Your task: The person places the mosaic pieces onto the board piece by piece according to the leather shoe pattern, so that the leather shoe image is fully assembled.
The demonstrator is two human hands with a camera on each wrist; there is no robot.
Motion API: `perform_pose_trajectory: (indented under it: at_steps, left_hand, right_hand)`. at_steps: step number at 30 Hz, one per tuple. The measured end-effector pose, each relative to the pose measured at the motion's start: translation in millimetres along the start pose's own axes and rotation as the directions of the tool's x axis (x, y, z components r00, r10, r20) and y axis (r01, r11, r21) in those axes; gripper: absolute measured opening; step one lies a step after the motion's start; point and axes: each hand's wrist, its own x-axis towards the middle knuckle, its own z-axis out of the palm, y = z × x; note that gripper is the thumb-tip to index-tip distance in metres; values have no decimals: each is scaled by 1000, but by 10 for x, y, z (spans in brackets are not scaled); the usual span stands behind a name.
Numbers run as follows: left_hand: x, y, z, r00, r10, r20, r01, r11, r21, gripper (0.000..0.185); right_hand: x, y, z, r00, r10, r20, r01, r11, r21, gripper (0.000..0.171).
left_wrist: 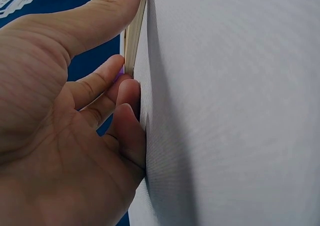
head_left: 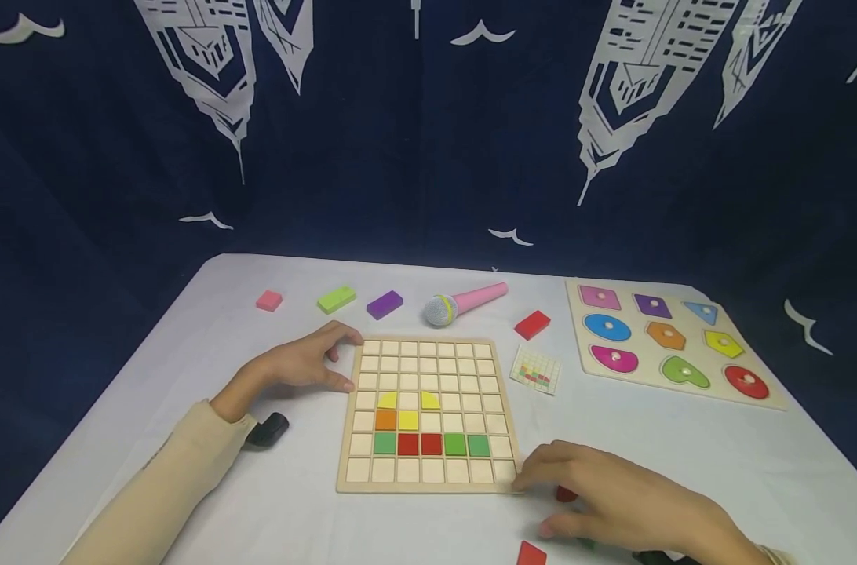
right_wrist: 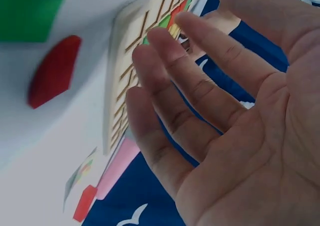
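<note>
A wooden grid board (head_left: 428, 416) is laid flat near the front middle of a white table (head_left: 683, 447). Its left edge is steadied by the left hand (head_left: 304, 365): the thumb and fingertips are pressed against the rim, the fingers only slightly bent, and nothing is gripped. The right hand (head_left: 612, 498) is held open and relaxed over the table just beside the board's near right corner, palm down, with nothing seen in it. A red half-round tile (right_wrist: 52, 70) and a green tile (right_wrist: 30, 10) are seen beneath it in the right wrist view.

The board is judged stiff, light and thin, liable to slide on the smooth tabletop unless braced at an edge. The coloured tiles (head_left: 428, 431) set in its cells appear small, hard and light, best pinched by their sides; they are probably easily knocked out of place.

Farther back, a pink toy microphone (head_left: 464, 304), a red block (head_left: 532, 324), purple (head_left: 384, 304), green (head_left: 337, 298) and pink (head_left: 269, 300) blocks, a pattern card (head_left: 536, 369) and a shape puzzle board (head_left: 672, 341) are laid out. A dark blue printed curtain (head_left: 400, 141) is hung behind the table.
</note>
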Motion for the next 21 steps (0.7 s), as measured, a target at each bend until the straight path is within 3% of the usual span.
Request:
perform_pose_trajectory:
  at_steps: [6, 13, 21]
  left_hand:
    - [5, -21, 12, 1000, 1, -2, -1, 1000, -7, 74]
    - [-5, -32, 12, 1000, -16, -6, 16, 1000, -6, 75]
    - [9, -10, 16, 1000, 7, -5, -7, 1000, -3, 74]
  right_hand:
    - [-65, 79, 48, 999, 27, 40, -29, 998, 61, 39]
    - [-61, 64, 171, 986, 107, 130, -131, 972, 194, 35]
    - [-32, 66, 236, 986, 81, 142, -109, 973, 202, 37]
